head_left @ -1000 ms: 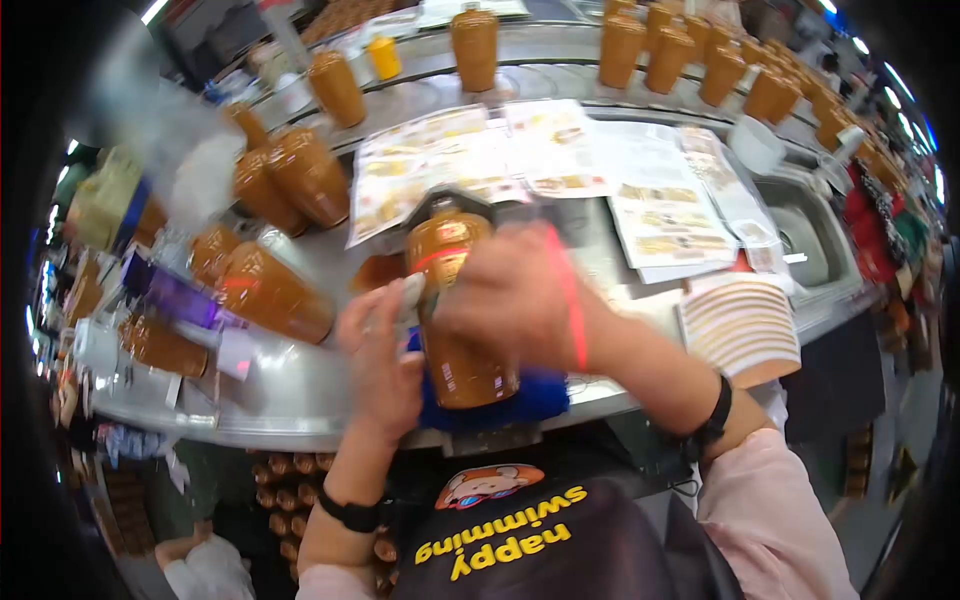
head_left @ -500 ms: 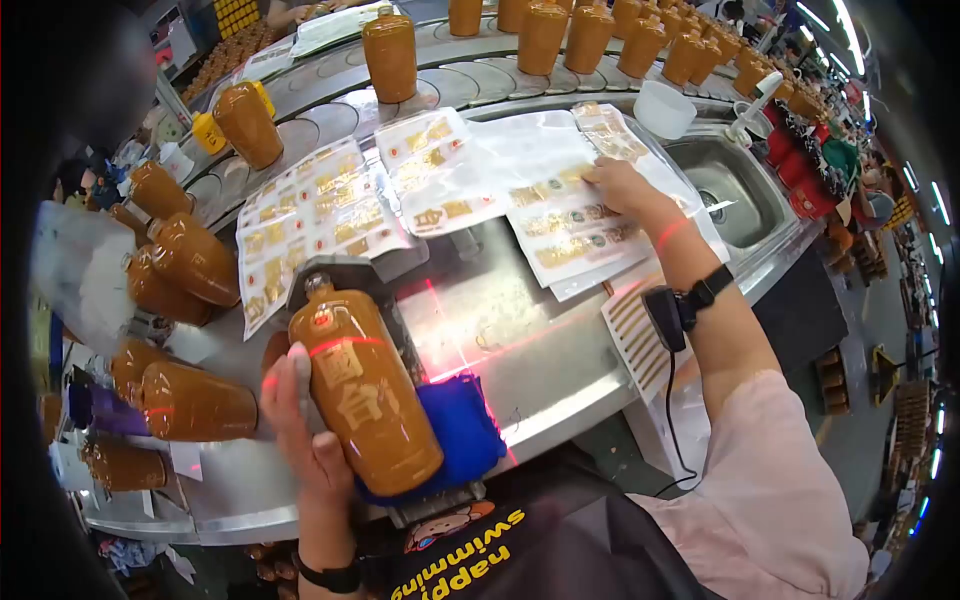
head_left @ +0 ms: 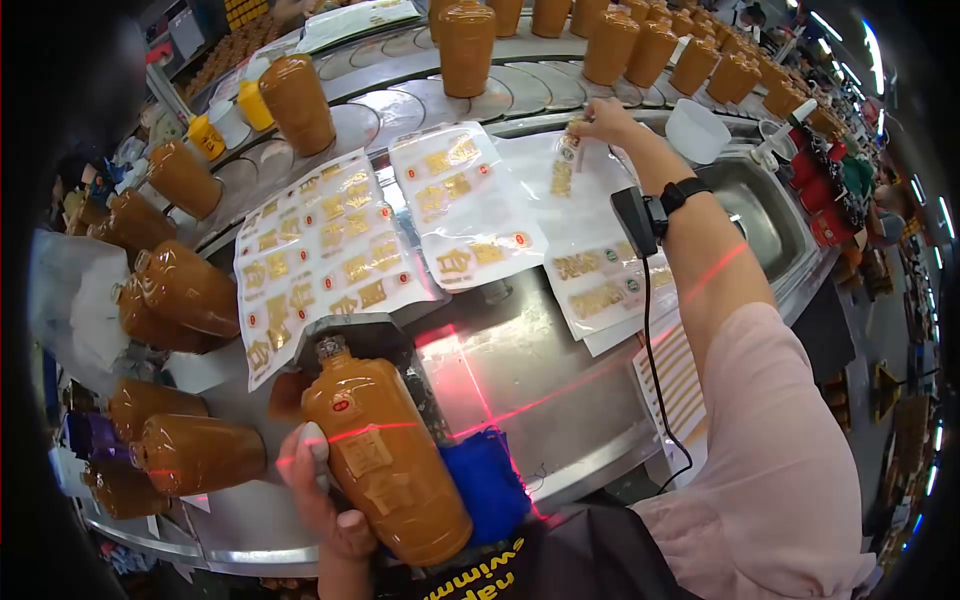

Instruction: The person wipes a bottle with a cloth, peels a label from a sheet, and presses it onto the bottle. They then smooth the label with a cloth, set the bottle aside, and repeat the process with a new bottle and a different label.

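A brown bottle [head_left: 395,470] with gold characters and a small red seal lies tilted in a metal cradle [head_left: 360,335], its neck toward the far side. My left hand [head_left: 335,500] grips its left flank, fingers along the side and thumb lower down; pale covers show on fingertips. Beyond the bench, my right hand [head_left: 608,122] pinches the upper end of a gold sticker strip [head_left: 563,170], which hangs over a white backing sheet [head_left: 515,160]. Sheets of gold and red stickers [head_left: 325,245] lie left of it. A blue cloth [head_left: 487,485] sits beside the bottle. Red laser lines cross bottle and forearm.
Several brown bottles [head_left: 205,455] stand or lean at the left. More bottles [head_left: 467,50] stand on the curved conveyor [head_left: 400,105] behind. A white tub [head_left: 697,132] and a steel sink [head_left: 760,215] are at the right. A cable hangs from my right wrist device [head_left: 640,220].
My right hand has moved farther away and now pinches a sticker strip off the sheet. My left hand stays at the bottle. The view has shifted, and the conveyor bottles appear farther right.
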The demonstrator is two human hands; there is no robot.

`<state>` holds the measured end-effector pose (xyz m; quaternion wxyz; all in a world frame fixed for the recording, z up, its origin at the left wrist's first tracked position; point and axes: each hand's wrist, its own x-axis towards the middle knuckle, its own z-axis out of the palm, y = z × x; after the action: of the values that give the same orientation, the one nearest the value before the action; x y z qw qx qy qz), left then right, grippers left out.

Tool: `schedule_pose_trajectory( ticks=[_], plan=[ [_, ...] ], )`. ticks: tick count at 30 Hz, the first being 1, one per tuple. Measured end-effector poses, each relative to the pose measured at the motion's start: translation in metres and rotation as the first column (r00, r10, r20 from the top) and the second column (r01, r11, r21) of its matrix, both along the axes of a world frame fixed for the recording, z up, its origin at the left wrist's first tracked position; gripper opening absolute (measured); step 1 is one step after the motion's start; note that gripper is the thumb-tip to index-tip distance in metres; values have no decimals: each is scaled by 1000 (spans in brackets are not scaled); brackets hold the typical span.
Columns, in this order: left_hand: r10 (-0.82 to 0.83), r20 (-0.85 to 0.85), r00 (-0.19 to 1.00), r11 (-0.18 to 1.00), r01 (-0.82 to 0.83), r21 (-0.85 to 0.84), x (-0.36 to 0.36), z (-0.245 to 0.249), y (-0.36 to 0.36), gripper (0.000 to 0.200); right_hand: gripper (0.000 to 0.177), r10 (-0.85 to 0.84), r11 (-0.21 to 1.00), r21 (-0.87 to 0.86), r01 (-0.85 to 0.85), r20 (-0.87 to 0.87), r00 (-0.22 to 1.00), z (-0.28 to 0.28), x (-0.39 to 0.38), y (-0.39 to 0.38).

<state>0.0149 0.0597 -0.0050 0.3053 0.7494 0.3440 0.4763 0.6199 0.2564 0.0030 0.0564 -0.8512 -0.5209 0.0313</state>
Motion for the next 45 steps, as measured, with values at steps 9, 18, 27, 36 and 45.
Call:
schedule_pose_trajectory(
  ticks=[9, 18, 27, 36, 45],
  plan=[
    [-6, -6, 1000, 1000, 6, 27, 1, -2, -1, 78, 81, -64, 992, -98, 81, 163, 985, 4, -15, -18],
    [-21, 42, 999, 1000, 20, 8, 1, -5, 0, 78, 52, 81, 997, -31, -76, 199, 977, -4, -12, -25],
    [-22, -71, 997, 991, 31, 129, 7, 18, 6, 71, 17, 178, 966, 56, -253, 566, 805, 63, -74, -57],
    [-228, 101, 968, 973, 223, 58, 22, 103, 29, 76, 17, 889, 318, 298, -900, 235, 392, 219, -296, -187],
    [-604, 75, 793, 620, 527, -581, -21, 126, -12, 14, 16, 904, 408, 664, -626, -200, 377, 170, -358, -276]
  ],
)
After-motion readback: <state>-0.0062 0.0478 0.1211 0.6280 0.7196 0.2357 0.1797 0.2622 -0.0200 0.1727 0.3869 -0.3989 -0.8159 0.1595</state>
